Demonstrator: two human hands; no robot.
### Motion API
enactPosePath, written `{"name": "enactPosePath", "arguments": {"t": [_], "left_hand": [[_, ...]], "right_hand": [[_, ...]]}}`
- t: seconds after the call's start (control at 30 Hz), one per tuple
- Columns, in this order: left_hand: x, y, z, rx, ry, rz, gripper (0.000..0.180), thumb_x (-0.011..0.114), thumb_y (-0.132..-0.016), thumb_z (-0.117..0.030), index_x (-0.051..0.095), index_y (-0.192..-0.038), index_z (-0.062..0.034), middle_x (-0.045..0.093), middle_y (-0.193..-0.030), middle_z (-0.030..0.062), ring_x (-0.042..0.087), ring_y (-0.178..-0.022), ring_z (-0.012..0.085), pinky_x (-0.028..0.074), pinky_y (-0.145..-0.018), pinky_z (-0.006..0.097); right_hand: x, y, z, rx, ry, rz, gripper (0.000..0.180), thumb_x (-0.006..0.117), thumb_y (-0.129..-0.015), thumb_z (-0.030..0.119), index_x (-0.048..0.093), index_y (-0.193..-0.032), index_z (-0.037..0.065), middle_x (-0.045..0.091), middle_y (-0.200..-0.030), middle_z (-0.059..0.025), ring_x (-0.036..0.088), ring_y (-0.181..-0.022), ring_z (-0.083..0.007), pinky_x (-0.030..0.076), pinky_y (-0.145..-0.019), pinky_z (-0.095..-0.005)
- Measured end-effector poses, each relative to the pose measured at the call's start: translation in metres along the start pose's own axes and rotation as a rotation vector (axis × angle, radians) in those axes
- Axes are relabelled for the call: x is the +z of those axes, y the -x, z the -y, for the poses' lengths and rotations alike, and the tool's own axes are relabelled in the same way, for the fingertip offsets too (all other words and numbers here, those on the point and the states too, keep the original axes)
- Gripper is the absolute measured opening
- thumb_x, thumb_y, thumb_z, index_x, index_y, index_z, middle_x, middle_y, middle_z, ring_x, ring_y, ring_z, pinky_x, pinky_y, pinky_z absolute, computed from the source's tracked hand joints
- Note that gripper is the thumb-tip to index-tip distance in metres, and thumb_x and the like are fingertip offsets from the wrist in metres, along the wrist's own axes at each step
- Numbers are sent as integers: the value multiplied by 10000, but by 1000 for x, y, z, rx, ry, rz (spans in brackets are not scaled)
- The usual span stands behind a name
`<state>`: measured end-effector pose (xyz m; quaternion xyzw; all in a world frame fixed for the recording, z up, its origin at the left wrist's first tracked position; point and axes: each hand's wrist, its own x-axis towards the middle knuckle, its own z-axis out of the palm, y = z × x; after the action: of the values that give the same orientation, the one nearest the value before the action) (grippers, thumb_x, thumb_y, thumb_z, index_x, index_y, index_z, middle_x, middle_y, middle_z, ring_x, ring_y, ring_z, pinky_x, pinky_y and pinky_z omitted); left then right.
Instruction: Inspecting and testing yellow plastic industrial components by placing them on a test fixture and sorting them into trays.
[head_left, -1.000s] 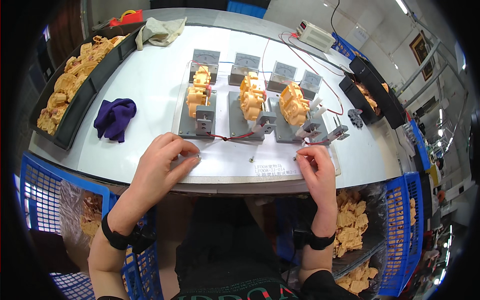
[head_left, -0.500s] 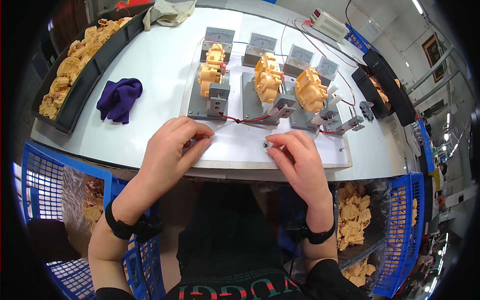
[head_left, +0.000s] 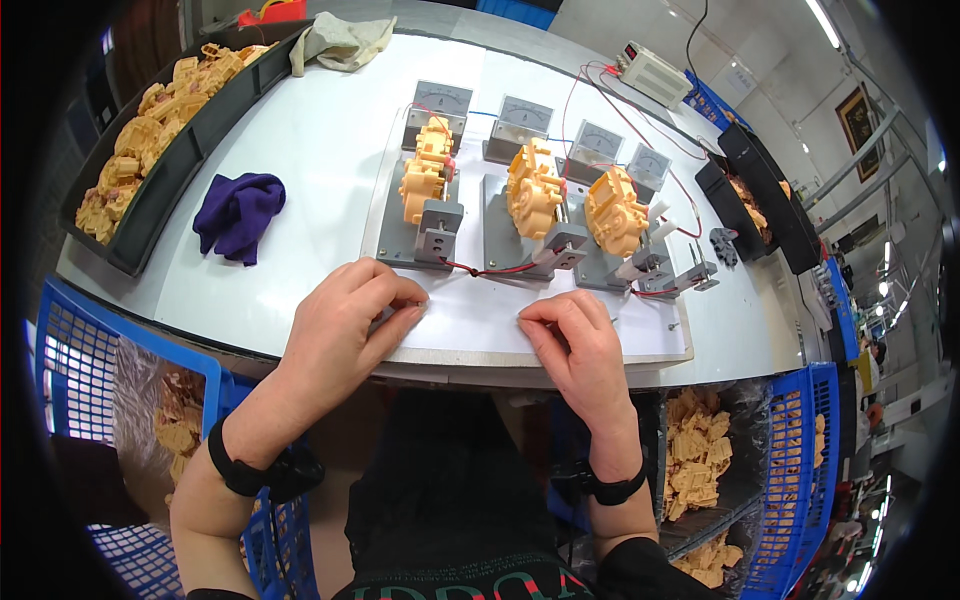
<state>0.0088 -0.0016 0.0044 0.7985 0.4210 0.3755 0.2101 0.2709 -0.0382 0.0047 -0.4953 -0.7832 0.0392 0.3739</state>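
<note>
Over the front of the white board [head_left: 470, 335], my left hand [head_left: 352, 312] pinches thumb and fingers together. A tiny bit at its fingertips is too small to name. To its right, my right hand [head_left: 582, 345] is also closed in a pinch, its fingertips hiding whatever lies between them. Just behind my hands stand three grey fixtures, each bearing a yellow plastic gear housing: a left one [head_left: 427, 172], a middle one [head_left: 536, 200] and a right one [head_left: 614, 215]. Neither hand touches them. Red and black wires [head_left: 490, 270] run along the fixtures' front.
Panel meters [head_left: 525, 115] stand behind the fixtures. A purple cloth [head_left: 238, 215] lies left, beside a black tray [head_left: 180, 165] of yellow parts. A small screw [head_left: 673, 326] stands at the board's right corner. Blue crates [head_left: 790, 450] flank me below the table edge; a power supply [head_left: 655, 75] sits at the back.
The whole scene has shifted lower in the view. My right fingers have closed over a small metal piece that showed beside them. My left hand keeps its pinch.
</note>
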Motion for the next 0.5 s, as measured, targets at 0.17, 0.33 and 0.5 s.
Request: {"name": "enactPosePath", "arguments": {"t": [0.17,0.33,0.5], "left_hand": [[0,-1,0,12,-14,-2,82,715,-889,-134,707,-939,-69,633,-881,64,628,-861,257,509,-740,367],[-1,-1,1,38,-23,13,87,712,-891,-75,712,-969,-37,634,-905,78,617,-807,215,518,-695,316],[-1,0,1,36,-24,8,88,711,-892,-79,712,-969,-37,634,-902,78,615,-804,219,517,-693,316]], "right_hand": [[1,-1,-1,-4,4,-12,104,751,-846,35,689,-929,47,621,-875,-68,583,-836,-248,474,-753,-349],[2,1,-1,-11,19,-28,112,755,-842,66,679,-924,63,642,-865,-43,608,-840,-243,448,-781,-365],[4,3,-1,31,-9,-29,116,758,-840,66,684,-929,68,645,-872,-44,607,-838,-247,456,-776,-365]]}}
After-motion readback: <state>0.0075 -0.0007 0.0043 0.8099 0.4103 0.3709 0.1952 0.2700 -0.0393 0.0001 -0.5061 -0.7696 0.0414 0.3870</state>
